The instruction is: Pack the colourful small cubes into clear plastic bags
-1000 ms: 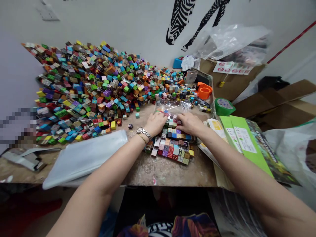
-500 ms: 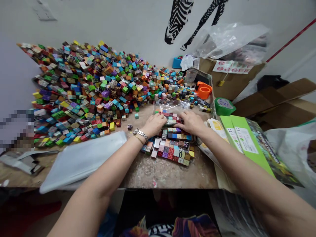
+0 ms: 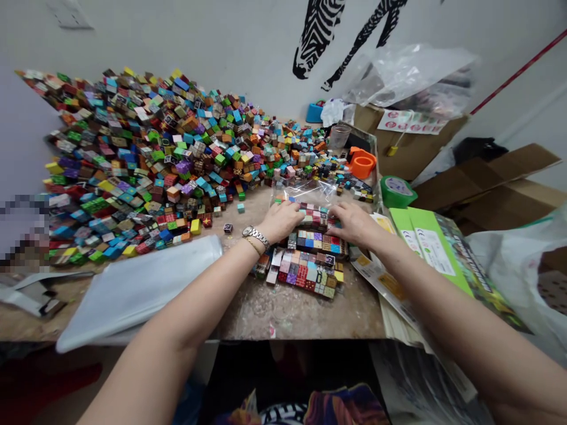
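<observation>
In the head view, small printed cubes are lined up in blocks at the table's middle. My left hand (image 3: 283, 221), with a metal watch on the wrist, has its fingers closed against the left end of the far block of cubes (image 3: 315, 216). My right hand (image 3: 353, 224) curls round that block's right end, thumb toward me. Just beyond lies a clear plastic bag (image 3: 305, 190); whether the block's far side is inside it I cannot tell. Nearer me sit a second block of cubes (image 3: 313, 241) and a wider block of cubes (image 3: 306, 273).
A large heap of loose cubes (image 3: 150, 159) covers the left and back. Clear plastic bags (image 3: 146, 289) lie stacked at front left. To the right are an orange tape dispenser (image 3: 362, 164), green tape (image 3: 397, 192), green printed cards (image 3: 425, 242) and a cardboard box (image 3: 410, 150).
My right hand has shifted right, its thumb drawing back from across the cubes to their right end. My left hand has moved slightly right. The view has shifted a little.
</observation>
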The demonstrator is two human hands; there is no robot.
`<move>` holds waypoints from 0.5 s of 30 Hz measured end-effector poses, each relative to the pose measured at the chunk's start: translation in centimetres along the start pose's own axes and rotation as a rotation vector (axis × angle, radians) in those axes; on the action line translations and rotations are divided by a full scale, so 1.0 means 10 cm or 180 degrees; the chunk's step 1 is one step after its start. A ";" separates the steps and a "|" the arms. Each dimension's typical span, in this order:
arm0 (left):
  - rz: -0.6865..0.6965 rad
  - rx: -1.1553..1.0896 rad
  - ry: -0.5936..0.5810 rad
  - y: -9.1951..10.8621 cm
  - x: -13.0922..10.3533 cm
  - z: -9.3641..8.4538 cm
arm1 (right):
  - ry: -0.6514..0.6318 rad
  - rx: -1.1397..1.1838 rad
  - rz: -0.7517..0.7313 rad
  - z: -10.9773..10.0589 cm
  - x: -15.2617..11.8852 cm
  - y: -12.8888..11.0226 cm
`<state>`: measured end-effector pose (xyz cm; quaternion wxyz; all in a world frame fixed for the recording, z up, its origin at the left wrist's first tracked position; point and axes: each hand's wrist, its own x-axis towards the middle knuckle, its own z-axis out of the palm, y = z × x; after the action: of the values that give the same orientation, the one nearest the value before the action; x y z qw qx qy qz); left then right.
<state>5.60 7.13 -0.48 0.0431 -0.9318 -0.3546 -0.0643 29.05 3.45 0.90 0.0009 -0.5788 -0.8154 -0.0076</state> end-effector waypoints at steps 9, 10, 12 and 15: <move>0.0195 0.0038 -0.0141 -0.01 0.03 -0.06 | 0.0513 0.0154 0.0373 0.15 -0.03 -0.07; 0.0193 0.0036 -0.0164 -0.01 0.02 -0.07 | 0.0518 0.0186 0.0404 0.16 -0.04 -0.06; 0.0136 0.0035 -0.0187 0.00 0.01 -0.07 | 0.0529 0.0178 0.0392 0.17 -0.07 -0.04; -0.0008 0.0065 -0.0119 0.04 0.00 -0.08 | 0.0533 0.0123 0.0299 0.17 -0.07 0.01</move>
<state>5.79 6.77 0.32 0.0459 -0.9319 -0.3572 -0.0433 29.35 2.80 -0.78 0.0806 -0.6136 -0.7845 -0.0401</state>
